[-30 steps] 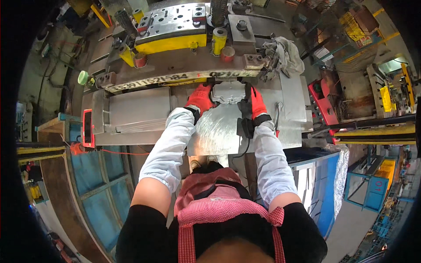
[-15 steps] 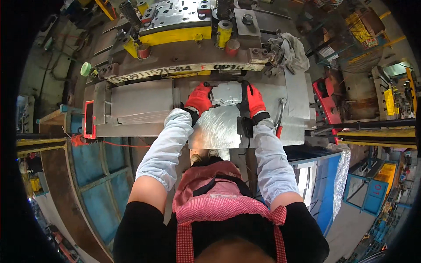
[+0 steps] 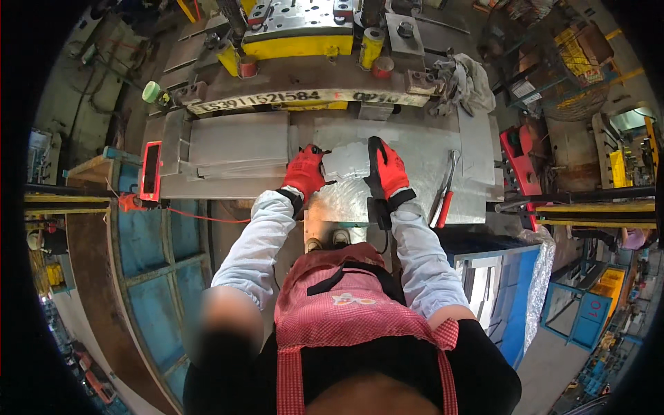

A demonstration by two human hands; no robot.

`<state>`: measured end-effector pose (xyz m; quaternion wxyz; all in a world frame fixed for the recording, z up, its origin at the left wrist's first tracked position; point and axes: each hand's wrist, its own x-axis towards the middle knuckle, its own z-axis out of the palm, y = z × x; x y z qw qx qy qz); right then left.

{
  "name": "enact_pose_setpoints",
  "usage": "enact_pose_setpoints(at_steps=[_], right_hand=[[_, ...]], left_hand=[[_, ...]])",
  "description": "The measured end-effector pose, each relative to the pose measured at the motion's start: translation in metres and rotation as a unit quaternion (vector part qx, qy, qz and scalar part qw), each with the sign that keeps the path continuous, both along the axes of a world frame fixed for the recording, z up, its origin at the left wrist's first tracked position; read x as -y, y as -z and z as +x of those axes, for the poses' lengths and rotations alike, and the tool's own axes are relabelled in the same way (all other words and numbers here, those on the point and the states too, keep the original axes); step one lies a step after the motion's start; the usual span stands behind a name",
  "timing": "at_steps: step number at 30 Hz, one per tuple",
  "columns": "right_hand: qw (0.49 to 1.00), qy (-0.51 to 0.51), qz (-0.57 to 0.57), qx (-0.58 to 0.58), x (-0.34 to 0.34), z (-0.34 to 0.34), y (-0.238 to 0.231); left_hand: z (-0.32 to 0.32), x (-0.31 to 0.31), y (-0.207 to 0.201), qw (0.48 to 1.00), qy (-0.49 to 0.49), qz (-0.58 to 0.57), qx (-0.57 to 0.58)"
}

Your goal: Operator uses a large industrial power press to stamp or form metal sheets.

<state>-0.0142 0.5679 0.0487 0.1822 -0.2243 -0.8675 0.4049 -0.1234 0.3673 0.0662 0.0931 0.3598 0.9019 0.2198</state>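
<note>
A flat grey sheet-metal piece point(image 3: 348, 160) with notched edges lies on a bright metal plate point(image 3: 339, 203) at the front of the press. My left hand point(image 3: 305, 170), in a red glove with dark fingertips, is at its left edge, fingers curled and thumb against it. On the other side my right hand point(image 3: 389, 169), gloved alike, stands on edge with fingers stretched forward. Its dark palm faces the piece and seems to touch its right edge. Whether one piece or a thin stack lies there, I cannot tell.
Left of my hands lies a stack of flat metal sheets point(image 3: 238, 145). A red-handled tool point(image 3: 446, 197) rests on the right. Behind stands a press die point(image 3: 297, 47) with yellow parts, and a grey rag point(image 3: 467, 83). A red-framed device point(image 3: 150, 171) is at the left edge.
The grey metal piece now lies lower and flatter on the plate. Both hands have come slightly nearer me, and the right hand has straightened its fingers. The whole view has shifted.
</note>
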Motion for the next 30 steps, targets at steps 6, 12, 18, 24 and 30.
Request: enact_pose_setpoints(at_steps=[6,12,18,24,30], right_hand=[[1.000,-0.012,0.000,0.011,0.007,0.001,0.004],[0.999,-0.042,0.000,0.027,0.039,-0.003,-0.001],[0.996,-0.077,-0.013,0.037,0.061,-0.003,-0.015],[0.994,-0.101,-0.020,0.036,0.056,-0.005,-0.008],[0.993,-0.087,-0.002,0.080,0.066,-0.007,-0.006]], left_hand=[[0.007,0.008,-0.002,0.999,-0.030,-0.005,0.011],[0.023,0.042,-0.018,0.995,-0.054,-0.081,0.035],[0.061,0.085,-0.036,0.974,-0.148,-0.001,0.169],[0.069,0.129,0.004,0.613,-0.131,0.439,0.644],[0.065,0.080,-0.013,0.969,0.002,0.225,0.106]])
